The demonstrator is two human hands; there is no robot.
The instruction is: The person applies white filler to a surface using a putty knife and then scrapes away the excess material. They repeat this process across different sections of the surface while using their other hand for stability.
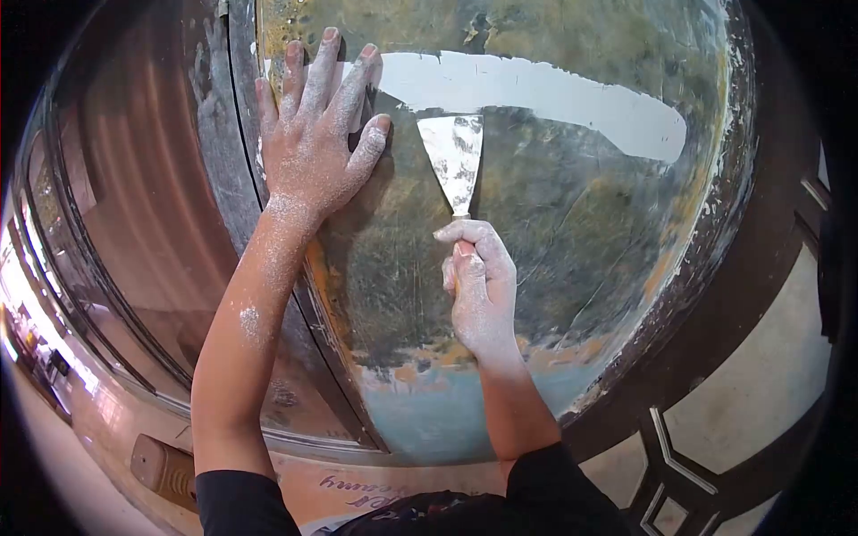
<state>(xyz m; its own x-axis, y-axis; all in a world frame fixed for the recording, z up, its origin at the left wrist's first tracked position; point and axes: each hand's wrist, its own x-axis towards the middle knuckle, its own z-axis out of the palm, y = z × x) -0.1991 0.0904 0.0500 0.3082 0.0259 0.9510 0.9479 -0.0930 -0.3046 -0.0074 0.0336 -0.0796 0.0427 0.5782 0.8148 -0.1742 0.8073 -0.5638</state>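
Note:
My right hand (pixel 481 277), dusted with white powder, is wrapped round the handle of a putty knife (pixel 451 159). Its wide metal blade points upward, smeared with white, and the blade's edge sits just below a band of white filler (pixel 536 89). That band runs across the upper part of a worn, mottled green-brown panel (pixel 465 259). My left hand (pixel 317 134) lies with fingers spread at the panel's upper left, over the left end of the filler band. White dust covers its fingers, thumb and wrist.
Left of the panel stands a dark frame (pixel 228 143) with a reddish-brown glossy surface (pixel 143 196) beyond it. Bare pale blue (pixel 429 415) shows along the panel's bottom. Dark trim with pale inset shapes (pixel 760 357) lies at the right. A brown object (pixel 165 469) rests at lower left.

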